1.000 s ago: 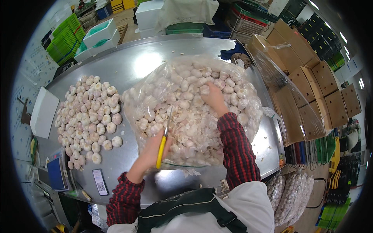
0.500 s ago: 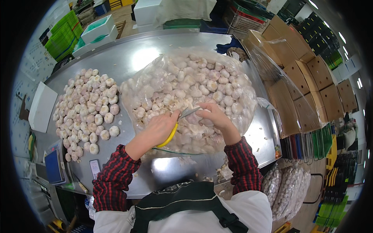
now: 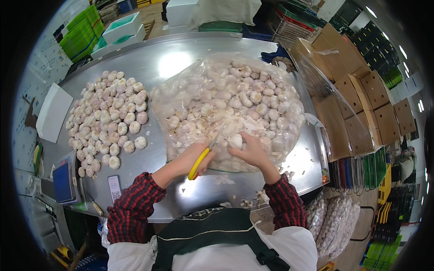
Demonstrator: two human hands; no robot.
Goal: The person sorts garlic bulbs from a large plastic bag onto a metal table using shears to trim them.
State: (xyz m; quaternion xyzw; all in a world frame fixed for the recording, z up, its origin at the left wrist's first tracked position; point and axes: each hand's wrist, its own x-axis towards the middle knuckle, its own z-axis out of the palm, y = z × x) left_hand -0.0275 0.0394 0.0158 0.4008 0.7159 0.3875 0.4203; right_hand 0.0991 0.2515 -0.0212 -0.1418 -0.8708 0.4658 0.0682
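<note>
My left hand (image 3: 192, 159) is wrapped round yellow-handled scissors (image 3: 198, 164), whose metal blades point up and away over the garlic skins. Just to the right, my right hand (image 3: 254, 153) grips a whitish garlic bulb (image 3: 235, 141) between thumb and fingers, beside the blade tips but apart from them. Both hands are above the near side of a large clear plastic bag (image 3: 168, 95), opened out and full of garlic bulbs. Loose papery skins (image 3: 251, 125) lie on the bulbs around my hands. On the left of the table sits a pile of garlic bulbs (image 3: 106, 118).
The metal table (image 3: 135, 198) carries a phone (image 3: 114, 187) and a blue-topped device (image 3: 63, 183) at the near left. A white foam piece (image 3: 54, 113) stands on the left edge. Cardboard boxes (image 3: 357, 97) are stacked at the right, above filled bags (image 3: 334, 221).
My hands have come toward me and moved apart. The scissors have swung more upright, and the bulb in my right hand is now plainly seen. The whole view has shifted slightly.
</note>
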